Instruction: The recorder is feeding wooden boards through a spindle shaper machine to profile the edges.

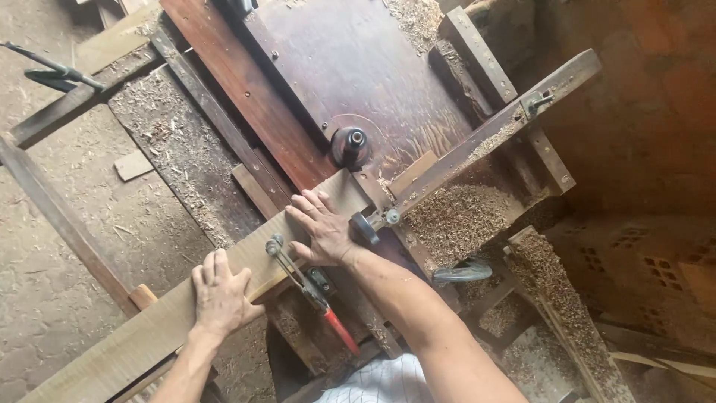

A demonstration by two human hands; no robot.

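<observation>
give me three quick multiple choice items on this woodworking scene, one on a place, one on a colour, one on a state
1. Where does the right hand rest?
A. flat on the pale plank
B. on the floor
C. on the brick wall

2. What colour is the toggle clamp's handle?
A. blue
B. red
C. green

3. How is the left hand?
A. raised in the air
B. closed round a hammer
C. pressed on the plank, fingers over its far edge

Answers: 1 A, its palm lies on the board; 2 B, the grip is red; 3 C, it bears down on the wood.
</observation>
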